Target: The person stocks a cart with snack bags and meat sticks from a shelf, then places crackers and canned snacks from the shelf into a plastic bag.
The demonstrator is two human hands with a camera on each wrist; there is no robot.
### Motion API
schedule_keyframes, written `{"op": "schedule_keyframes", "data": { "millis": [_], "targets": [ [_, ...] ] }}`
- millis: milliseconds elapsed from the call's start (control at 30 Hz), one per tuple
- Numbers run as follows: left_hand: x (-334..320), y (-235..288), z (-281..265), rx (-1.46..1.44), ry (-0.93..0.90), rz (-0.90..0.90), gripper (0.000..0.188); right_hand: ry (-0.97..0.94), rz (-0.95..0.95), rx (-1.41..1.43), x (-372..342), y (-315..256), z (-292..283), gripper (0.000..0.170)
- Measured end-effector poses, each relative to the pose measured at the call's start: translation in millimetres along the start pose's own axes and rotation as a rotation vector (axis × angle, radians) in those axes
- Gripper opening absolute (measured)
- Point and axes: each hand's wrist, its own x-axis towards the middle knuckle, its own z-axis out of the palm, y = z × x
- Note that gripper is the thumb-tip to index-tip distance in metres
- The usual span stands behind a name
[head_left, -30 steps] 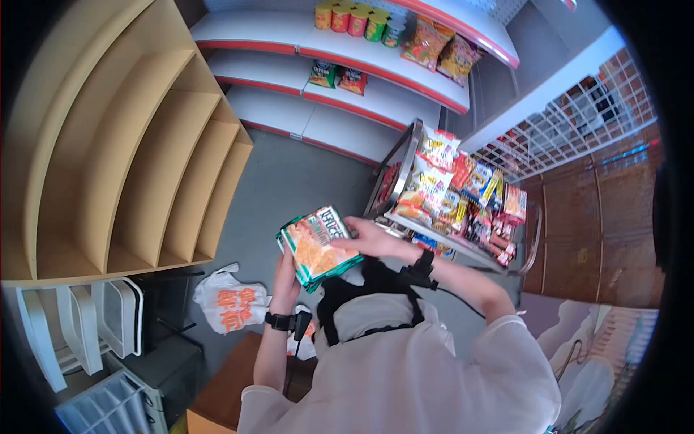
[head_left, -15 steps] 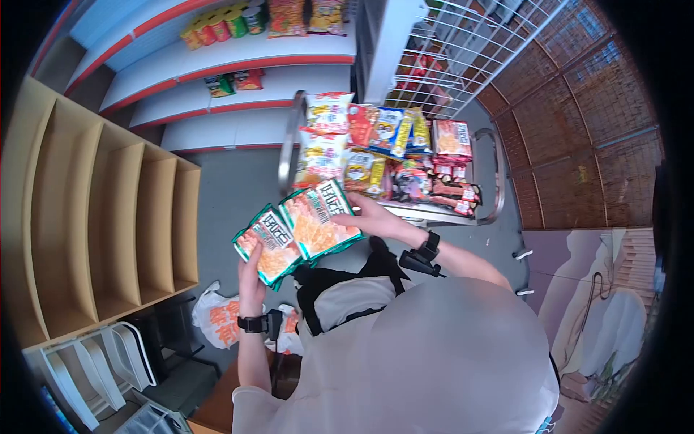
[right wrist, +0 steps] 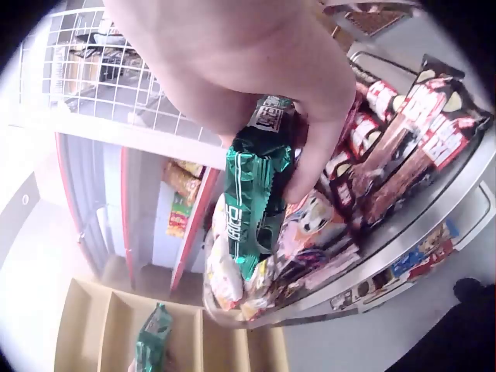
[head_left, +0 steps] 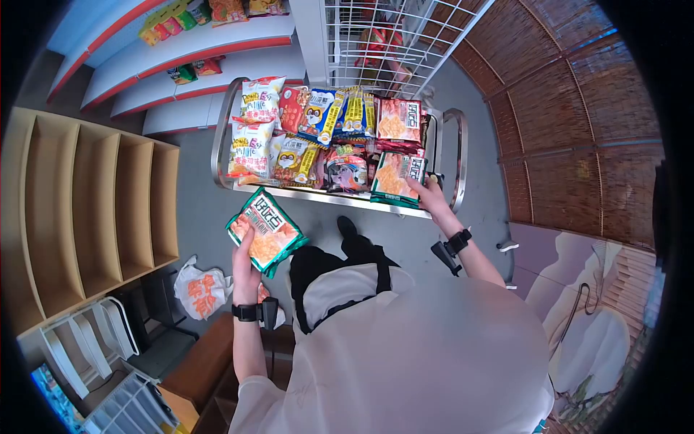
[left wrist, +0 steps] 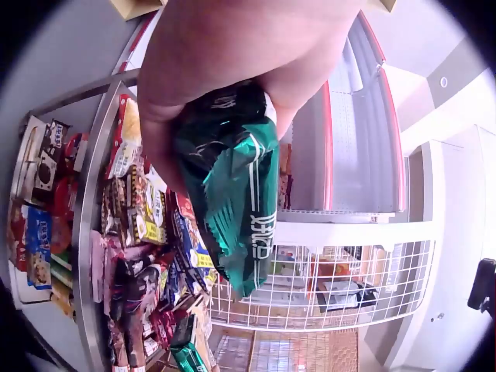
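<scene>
My left hand [head_left: 246, 266] grips a green-edged cracker packet [head_left: 267, 228] in front of my body, thumb lying over its printed face. In the left wrist view the packet's green side [left wrist: 240, 194] hangs below the palm. Farther right, my right hand [head_left: 432, 197] pinches a second green cracker packet [head_left: 394, 177] by its right end, over the near right corner of the loaded cart [head_left: 332, 197]. The right wrist view shows that green packet [right wrist: 252, 194] between thumb and fingers. Just beyond it lies a red-edged packet [head_left: 399, 123] of similar design.
White puffed-snack bags [head_left: 251, 148], blue bags [head_left: 320, 112] and yellow-brown bags [head_left: 295, 159] fill the cart's top. A wooden shelf unit [head_left: 108, 210] stands left, white store shelves [head_left: 195, 58] behind. A wire grid [head_left: 383, 43] rises beyond the cart; a plastic bag [head_left: 201, 289] lies on the floor.
The stack of green packets, held together at first, has been split between both hands. My right hand has carried its part rightward over the cart. The view has turned right.
</scene>
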Motion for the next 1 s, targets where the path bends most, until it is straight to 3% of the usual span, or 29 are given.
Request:
{"op": "schedule_keyframes", "data": {
  "millis": [167,300,567,700,767,1000],
  "targets": [
    [-4,-11,12,-0.008,0.016,0.012,0.041,0.031,0.011,-0.06,52,33,-10,0.059],
    [-12,-13,9,0.015,0.06,0.05,0.041,-0.037,0.008,-0.054,60,34,2,0.06],
    [-23,-6,10,-0.018,0.121,0.046,0.04,0.046,0.085,-0.141,80,45,8,0.062],
    [-19,-7,7,-0.009,0.095,0.044,0.041,0.091,0.05,-0.084,94,60,8,0.061],
    [-19,-5,9,-0.005,0.095,0.041,0.042,0.156,-0.067,-0.157,104,73,6,0.057],
    [-19,-2,12,0.007,0.082,0.067,0.042,0.131,-0.115,-0.151,104,81,9,0.049]
  ]
}}
